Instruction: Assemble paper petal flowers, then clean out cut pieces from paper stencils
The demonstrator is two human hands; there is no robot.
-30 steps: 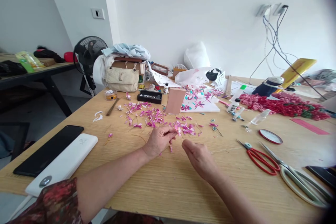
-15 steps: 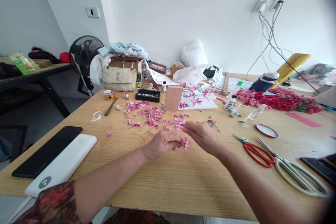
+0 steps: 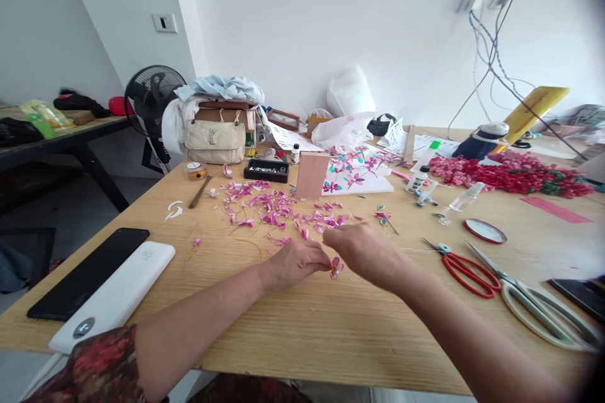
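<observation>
A small pink artificial flower [image 3: 336,269] with a pale centre sits at the fingertips of my left hand [image 3: 293,262], which pinches it low over the table. Just above and to the right of the flower is my right hand [image 3: 363,253], its fingers curled together; whatever they hold, if anything, is hidden. Beyond both hands, loose pink petals and flower pieces [image 3: 265,204] lie scattered on the wooden table [image 3: 265,340]. Behind them stands an upright pinkish wooden block [image 3: 312,176], beside a white sheet [image 3: 378,186] bearing finished-looking pink and teal flowers.
Red-handled scissors [image 3: 472,274] and larger pale-handled scissors [image 3: 543,312] lie on the right. A white power bank [image 3: 118,293] and a black phone [image 3: 89,271] rest at left. Further back are a black tray [image 3: 266,170], a beige handbag [image 3: 216,140] and red flower bunches [image 3: 510,173].
My right hand has curled more and shifted slightly left and down. The flower in my left hand has turned and dropped a little. The view has shifted slightly.
</observation>
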